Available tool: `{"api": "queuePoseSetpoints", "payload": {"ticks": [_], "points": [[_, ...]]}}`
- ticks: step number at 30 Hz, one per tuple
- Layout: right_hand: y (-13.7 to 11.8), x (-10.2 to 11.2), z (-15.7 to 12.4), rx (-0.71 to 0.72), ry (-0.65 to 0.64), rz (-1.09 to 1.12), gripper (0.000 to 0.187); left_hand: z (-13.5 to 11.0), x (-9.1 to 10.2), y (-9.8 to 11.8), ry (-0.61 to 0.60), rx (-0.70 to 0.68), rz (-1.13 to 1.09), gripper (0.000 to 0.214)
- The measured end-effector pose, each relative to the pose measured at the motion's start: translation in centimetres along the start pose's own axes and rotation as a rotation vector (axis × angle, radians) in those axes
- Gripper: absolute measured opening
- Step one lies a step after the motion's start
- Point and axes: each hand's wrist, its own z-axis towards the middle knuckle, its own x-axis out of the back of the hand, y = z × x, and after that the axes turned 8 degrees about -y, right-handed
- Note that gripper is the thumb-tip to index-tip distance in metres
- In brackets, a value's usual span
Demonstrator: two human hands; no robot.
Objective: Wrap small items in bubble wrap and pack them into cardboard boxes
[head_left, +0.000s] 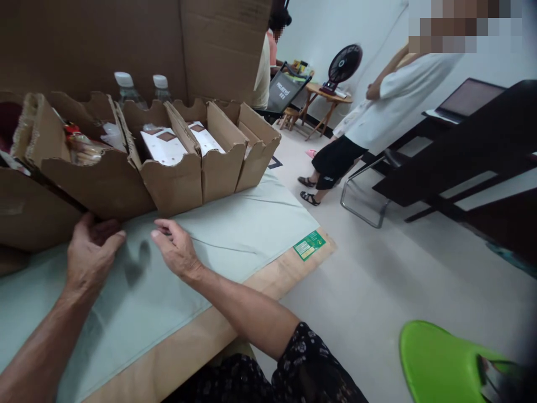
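My left hand [93,243] is at the foot of a wide cardboard bin [98,187], thumb apart from the curled fingers, and I see nothing in it. To its right my right hand [176,246] hovers over the pale green cloth [235,240], fingers loosely bent and parted, with nothing between them. Just beyond it stands a narrower cardboard bin [174,187] with a white box [164,146] inside. The wide bin contains a red-topped packet [84,146] and clear plastic wrap. Whether the left fingertips touch the cardboard I cannot tell.
More cardboard bins [224,170] continue the row. Behind them are white-capped bottles [125,89] and a tall cardboard panel [222,45]. A person in a white shirt [403,95] stands across the room near a fan [344,64]. A green chair [440,364] is at lower right.
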Motion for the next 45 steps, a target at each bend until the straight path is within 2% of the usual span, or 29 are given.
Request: {"api": "queuePoseSetpoints", "payload": {"ticks": [3,6,8,10,13,16,20,24,26,29,32,34,36,40,43,45], "points": [[0.1,0.1,0.1,0.048,0.003,-0.025,0.028,-2.1,0.4,-2.3,-0.071,-0.11,0.122,0.073],[0.2,0.3,0.4,0.098,0.013,-0.053,0.022,-6.4,1.3,-4.0,-0.246,-0.455,0.43,0.051],[0.2,0.5,0.5,0.119,0.004,-0.062,0.018,-9.7,2.2,-4.4,-0.302,-0.673,0.577,0.04],[0.1,0.8,0.4,0.139,-0.014,-0.069,0.016,-12.7,3.2,-4.1,-0.301,-0.768,0.625,0.04],[-0.6,0.8,-0.1,0.167,-0.045,-0.073,0.02,-16.0,4.3,-2.6,-0.294,-0.747,0.591,0.039],[-2.6,0.1,0.0,0.214,-0.106,-0.066,0.024,-17.0,4.7,-0.9,-0.304,-0.658,0.504,0.033],[-7.9,-2.8,1.8,0.371,-0.263,-0.197,0.032,-16.5,4.6,0.4,-0.353,-0.551,0.39,0.021],[-13.8,-6.8,5.6,0.529,-0.314,-0.574,0.058,-16.3,4.4,0.8,-0.318,-0.56,0.335,0.022],[-15.7,-8.6,7.9,0.508,-0.281,-0.773,0.063,-16.3,4.3,0.7,-0.26,-0.589,0.336,0.023],[-17.2,-10.4,9.9,0.419,-0.234,-0.982,0.038,-16.1,4.4,0.5,-0.101,-0.607,0.354,0.024],[-17.1,-10.8,9.1,0.422,-0.228,-1.011,0.019,-16.1,4.8,0.4,0.137,-0.569,0.367,0.027],[-16.4,-10.2,6.8,0.465,-0.228,-0.967,0.015,-16.3,5.3,0.3,0.294,-0.501,0.344,0.032],[-15.7,-8.9,3.4,0.53,-0.226,-0.911,0.013,-16.4,5.9,0.1,0.415,-0.429,0.282,0.039],[-15.2,-4.5,-4.7,0.612,-0.339,-0.832,0.016,-16.8,6.8,-0.8,0.593,-0.344,0.091,0.056],[-15.4,0.1,-8.9,0.573,-0.396,-0.728,0.013,-17.5,7.2,-1.3,0.608,-0.296,-0.035,0.066],[-15.3,3.5,-9.8,0.527,-0.314,-0.65,0.01,-18.3,7.2,-1.3,0.542,-0.268,-0.074,0.07]]}}
